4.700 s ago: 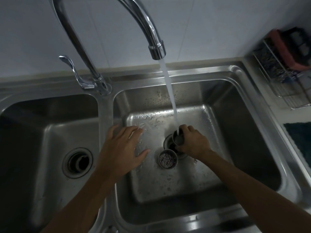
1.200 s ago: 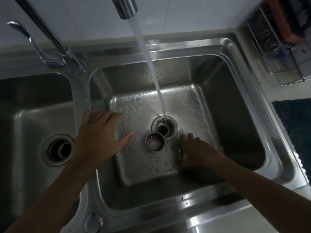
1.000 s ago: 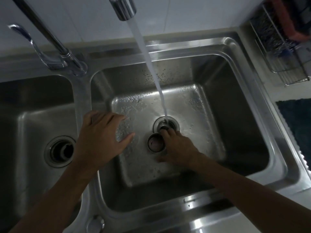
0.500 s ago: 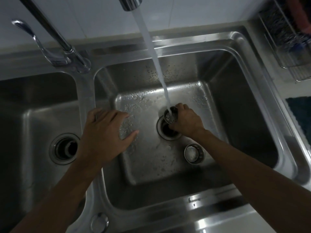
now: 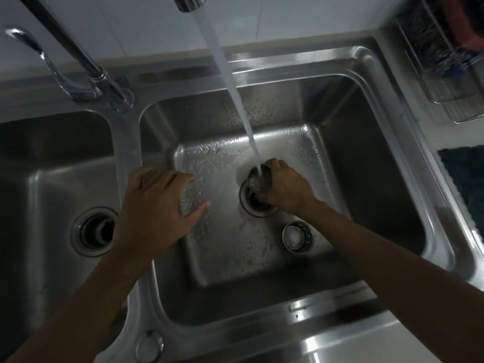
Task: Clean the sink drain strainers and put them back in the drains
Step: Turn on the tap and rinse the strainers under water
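My right hand [image 5: 286, 188] grips a small metal drain strainer [image 5: 258, 180] and holds it tilted under the running water stream [image 5: 235, 95], just above the open right drain [image 5: 255, 204]. A second strainer [image 5: 297, 236] stands upright on the floor of the right basin [image 5: 366, 166], near my right forearm. My left hand [image 5: 157, 205] lies flat with spread fingers on the divider between the two basins, holding nothing. The left drain [image 5: 94, 230] is open with no strainer in it.
The faucet spout [image 5: 190, 2] hangs above the right basin, and its base and lever handle [image 5: 78, 85] stand on the back ledge. A wire rack [image 5: 445, 61] sits at the right on the counter, with a dark mat [image 5: 468, 176] below it.
My right hand set one strainer down at the front right of the basin, picked up the other one beside the drain, and lifted it into the water stream. My left hand stayed in place.
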Motion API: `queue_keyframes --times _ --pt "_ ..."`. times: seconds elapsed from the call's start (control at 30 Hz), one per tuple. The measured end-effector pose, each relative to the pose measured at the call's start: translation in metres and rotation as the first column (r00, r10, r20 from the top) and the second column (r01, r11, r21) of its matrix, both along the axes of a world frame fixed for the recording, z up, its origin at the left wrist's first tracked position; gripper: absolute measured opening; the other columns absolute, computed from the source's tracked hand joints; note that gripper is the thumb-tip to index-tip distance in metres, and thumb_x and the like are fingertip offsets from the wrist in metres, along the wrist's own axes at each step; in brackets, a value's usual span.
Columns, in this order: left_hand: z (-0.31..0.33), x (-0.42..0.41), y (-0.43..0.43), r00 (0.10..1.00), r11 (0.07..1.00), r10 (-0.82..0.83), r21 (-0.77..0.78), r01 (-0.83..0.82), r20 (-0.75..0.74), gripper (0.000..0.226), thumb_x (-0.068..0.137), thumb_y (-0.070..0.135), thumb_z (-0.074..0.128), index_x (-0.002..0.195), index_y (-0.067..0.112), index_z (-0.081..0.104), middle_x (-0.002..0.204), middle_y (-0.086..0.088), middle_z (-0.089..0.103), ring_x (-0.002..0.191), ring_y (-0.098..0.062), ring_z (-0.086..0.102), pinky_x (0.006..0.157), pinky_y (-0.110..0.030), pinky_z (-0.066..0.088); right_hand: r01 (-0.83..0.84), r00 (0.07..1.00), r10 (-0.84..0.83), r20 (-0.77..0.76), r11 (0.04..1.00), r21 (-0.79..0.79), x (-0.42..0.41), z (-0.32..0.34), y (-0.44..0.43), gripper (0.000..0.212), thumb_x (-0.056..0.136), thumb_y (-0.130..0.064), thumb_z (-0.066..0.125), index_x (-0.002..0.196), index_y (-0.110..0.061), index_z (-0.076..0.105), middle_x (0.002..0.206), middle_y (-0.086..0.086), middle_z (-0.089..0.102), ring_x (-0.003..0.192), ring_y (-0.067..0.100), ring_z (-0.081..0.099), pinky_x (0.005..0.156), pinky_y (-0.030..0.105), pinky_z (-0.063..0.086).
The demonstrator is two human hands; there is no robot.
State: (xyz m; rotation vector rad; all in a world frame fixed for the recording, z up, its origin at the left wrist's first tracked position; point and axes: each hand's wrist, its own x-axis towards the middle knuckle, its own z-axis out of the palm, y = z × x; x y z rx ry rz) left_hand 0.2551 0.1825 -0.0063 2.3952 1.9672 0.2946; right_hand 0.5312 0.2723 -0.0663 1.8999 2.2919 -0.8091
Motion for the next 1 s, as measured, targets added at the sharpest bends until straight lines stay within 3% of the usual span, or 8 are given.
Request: queue_keyframes --times 0.1,0.27,0.43,0.6,0.73,0.8,0.9,1.0 --pt "-0.001 0.000 0.000 1.000 1.000 -0.004 -0.002 0.004 0.003 0.055 0.088 0.063 0.067 0.118 0.017 0.071 0.105 -0.001 0.076 0.099 -0.024 0.071 0.107 -0.046 0.038 -0.077 0.996 0.079 0.040 0.996 -0.041 0.008 0.000 -0.011 0.082 0.074 -0.058 0.083 0.138 -0.021 0.048 0.132 0.003 0.059 0.115 0.029 0.063 0.088 0.043 0.053" --pt "0.002 0.001 0.000 1.000 1.000 0.002 -0.008 -0.002 0.024 0.053 0.087 0.061 0.069 0.118 0.018 0.070 0.106 -0.001 0.075 0.100 -0.024 0.070 0.107 -0.046 0.038 0.000 0.999 0.000 0.040 1.000 0.002 0.009 0.006 0.007 0.084 0.073 -0.052 0.086 0.140 -0.018 0.048 0.134 0.005 0.058 0.118 0.029 0.062 0.091 0.044 0.055" --pt "0.003 0.002 0.000 1.000 1.000 0.006 -0.010 -0.006 0.021 0.054 0.087 0.062 0.067 0.117 0.017 0.071 0.106 -0.001 0.075 0.100 -0.025 0.070 0.107 -0.046 0.038 -0.114 0.991 0.117 0.066 0.992 -0.049 0.008 -0.001 -0.007 0.082 0.074 -0.064 0.080 0.138 -0.025 0.049 0.131 0.000 0.063 0.115 0.027 0.064 0.088 0.040 0.050" --pt "0.003 0.002 0.000 1.000 1.000 0.004 0.008 -0.005 0.027 0.052 0.087 0.060 0.068 0.116 0.017 0.072 0.105 -0.001 0.075 0.100 -0.025 0.070 0.106 -0.045 0.038 0.044 0.999 -0.044 -0.002 0.998 -0.042 0.014 0.003 0.006 0.080 0.074 -0.060 0.082 0.137 -0.021 0.054 0.132 0.003 0.063 0.117 0.027 0.063 0.092 0.039 0.051" --pt "0.001 0.002 0.000 1.000 1.000 0.004 0.019 -0.004 0.031 0.052 0.086 0.060 0.069 0.116 0.017 0.071 0.105 -0.001 0.075 0.099 -0.025 0.071 0.106 -0.046 0.038 -0.101 0.993 0.105 0.047 0.991 -0.084 0.010 -0.001 -0.006 0.080 0.073 -0.064 0.076 0.138 -0.025 0.052 0.132 0.001 0.064 0.115 0.027 0.065 0.085 0.036 0.046" --pt "0.001 0.001 0.000 1.000 1.000 0.004 0.022 -0.004 0.028 0.053 0.086 0.060 0.069 0.116 0.016 0.071 0.105 -0.002 0.075 0.099 -0.025 0.071 0.107 -0.046 0.038 -0.092 0.992 0.096 0.085 0.994 -0.051 0.016 0.000 -0.001 0.076 0.074 -0.061 0.077 0.137 -0.024 0.053 0.130 0.002 0.065 0.114 0.027 0.065 0.087 0.037 0.050" --pt "0.000 0.000 -0.001 0.999 1.000 0.000 0.026 -0.001 0.035 0.053 0.087 0.060 0.069 0.116 0.016 0.071 0.104 -0.002 0.076 0.098 -0.024 0.071 0.107 -0.046 0.038 0.014 1.000 -0.014 0.012 1.000 0.001 0.012 0.003 0.008 0.076 0.077 -0.056 0.081 0.138 -0.019 0.053 0.129 0.005 0.062 0.114 0.027 0.064 0.091 0.041 0.054" --pt "-0.002 0.000 0.000 0.999 0.999 -0.005 0.047 0.004 0.035 0.051 0.087 0.059 0.070 0.116 0.017 0.071 0.103 -0.001 0.076 0.097 -0.023 0.071 0.106 -0.046 0.038 0.019 0.997 -0.026 -0.067 0.995 -0.096 0.003 0.000 0.005 0.068 0.074 -0.060 0.079 0.126 -0.022 0.060 0.116 -0.002 0.065 0.100 0.019 0.065 0.079 0.033 0.052"
